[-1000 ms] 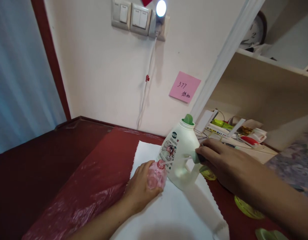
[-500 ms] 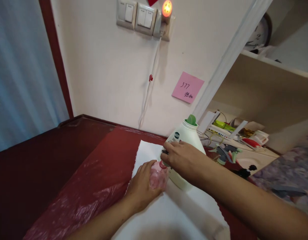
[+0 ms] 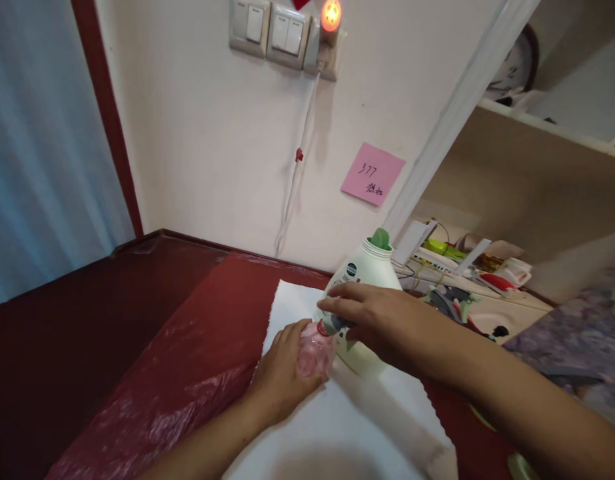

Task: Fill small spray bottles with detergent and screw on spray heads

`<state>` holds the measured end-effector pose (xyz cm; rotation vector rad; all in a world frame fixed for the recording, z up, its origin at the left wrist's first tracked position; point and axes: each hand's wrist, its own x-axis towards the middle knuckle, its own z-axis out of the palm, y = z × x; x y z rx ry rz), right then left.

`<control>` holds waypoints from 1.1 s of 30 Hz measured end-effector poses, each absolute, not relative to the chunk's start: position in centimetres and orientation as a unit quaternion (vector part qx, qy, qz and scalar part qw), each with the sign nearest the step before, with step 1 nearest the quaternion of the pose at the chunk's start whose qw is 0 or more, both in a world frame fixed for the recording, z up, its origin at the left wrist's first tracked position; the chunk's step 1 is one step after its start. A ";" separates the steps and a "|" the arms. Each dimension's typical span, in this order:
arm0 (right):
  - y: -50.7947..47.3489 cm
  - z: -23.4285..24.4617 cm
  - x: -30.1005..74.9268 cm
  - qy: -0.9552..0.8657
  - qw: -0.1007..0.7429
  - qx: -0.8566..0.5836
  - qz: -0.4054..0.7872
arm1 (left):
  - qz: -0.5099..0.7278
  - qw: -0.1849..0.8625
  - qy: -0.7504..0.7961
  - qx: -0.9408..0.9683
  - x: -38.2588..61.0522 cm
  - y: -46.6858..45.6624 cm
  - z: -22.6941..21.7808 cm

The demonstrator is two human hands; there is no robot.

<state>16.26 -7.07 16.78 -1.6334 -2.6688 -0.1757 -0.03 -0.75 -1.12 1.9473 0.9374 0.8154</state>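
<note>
The left hand (image 3: 282, 373) is closed around a pink plastic bottle (image 3: 314, 353), which sits tilted on white paper (image 3: 337, 433), its red-ringed neck pointing up and toward the right hand (image 3: 382, 320). That hand curves over the neck, its fingers bent around a small grey piece (image 3: 338, 324) (too hidden to tell whether it is gripped). Just behind stands a white jug (image 3: 366, 273) with a green top. A red plastic sheet (image 3: 152, 353) lies under the paper. Farther off are a cluttered shelf (image 3: 512, 180), a pink note (image 3: 372, 173) on the wall, and switches (image 3: 267, 33) beside a glowing night light (image 3: 331, 16).
</note>
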 end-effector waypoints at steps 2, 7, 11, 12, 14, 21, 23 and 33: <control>-9.4 17.3 17.4 -0.834 0.073 -0.541 -0.075 | 0.327 0.405 0.370 0.770 0.1 -0.6 -1.3; -16.0 15.4 20.8 -0.760 0.167 -0.626 -0.052 | 0.320 0.383 0.366 0.786 0.2 -0.2 -1.8; -19.7 8.4 22.4 -0.676 0.064 -0.730 0.081 | 0.312 0.384 0.377 0.783 0.2 0.1 -2.2; -20.5 6.2 22.6 -0.658 0.050 -0.745 0.098 | 0.309 0.386 0.379 0.782 0.3 0.2 -2.2; -22.0 2.2 23.1 -0.652 0.035 -0.750 0.101 | 0.307 0.389 0.378 0.782 0.3 0.2 -2.2; -27.4 -0.8 26.4 -0.528 0.002 -0.849 -0.026 | 0.295 0.419 0.369 0.775 0.0 0.4 -1.5; -27.3 0.7 26.4 -0.535 0.067 -0.842 -0.030 | 0.301 0.416 0.363 0.778 -0.1 0.5 -1.4; -16.8 2.5 17.1 -0.549 0.463 -0.688 0.108 | 0.296 0.395 0.379 0.783 -0.6 0.1 1.1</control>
